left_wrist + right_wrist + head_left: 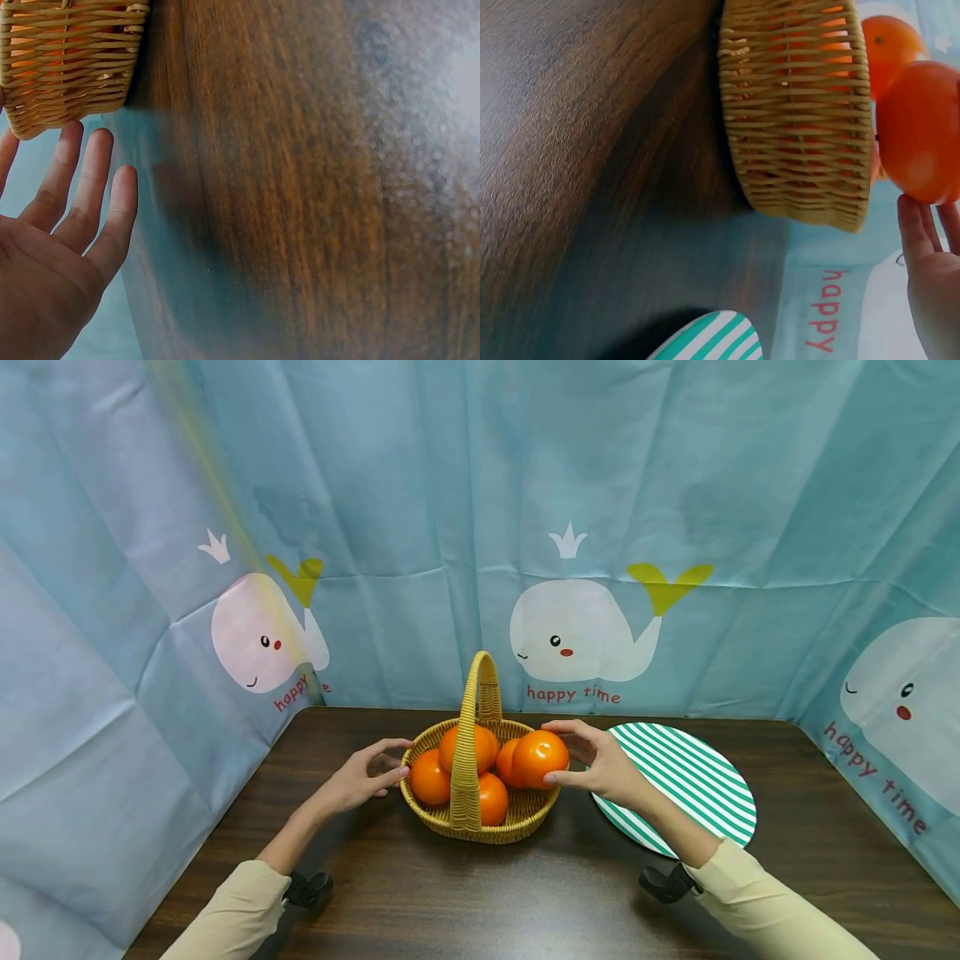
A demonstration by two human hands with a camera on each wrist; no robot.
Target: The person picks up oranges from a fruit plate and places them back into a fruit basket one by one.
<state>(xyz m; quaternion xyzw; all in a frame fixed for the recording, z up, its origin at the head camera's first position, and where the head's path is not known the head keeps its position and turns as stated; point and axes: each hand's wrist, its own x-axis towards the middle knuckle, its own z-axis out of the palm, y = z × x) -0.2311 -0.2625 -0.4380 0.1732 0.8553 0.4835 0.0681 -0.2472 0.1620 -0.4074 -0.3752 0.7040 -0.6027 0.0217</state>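
Observation:
A yellow wicker basket (480,835) with a tall arched handle stands on the table, holding several oranges (431,777). My right hand (606,770) pinches one orange (541,758) between thumb and fingers at the basket's right rim. In the right wrist view, that held orange (921,133) is above rim level, with the fingertips against its side. On the other side, my left hand (367,777) has its thumb and fingertips right at the basket's left rim. Its fingers (94,172) look extended beside the woven wall (71,71) in the left wrist view.
A round mat with green and white stripes (690,777) lies right of the basket, partly under my right forearm in the head view. The dark wooden table (510,902) backs onto a blue curtain (390,527) printed with whales.

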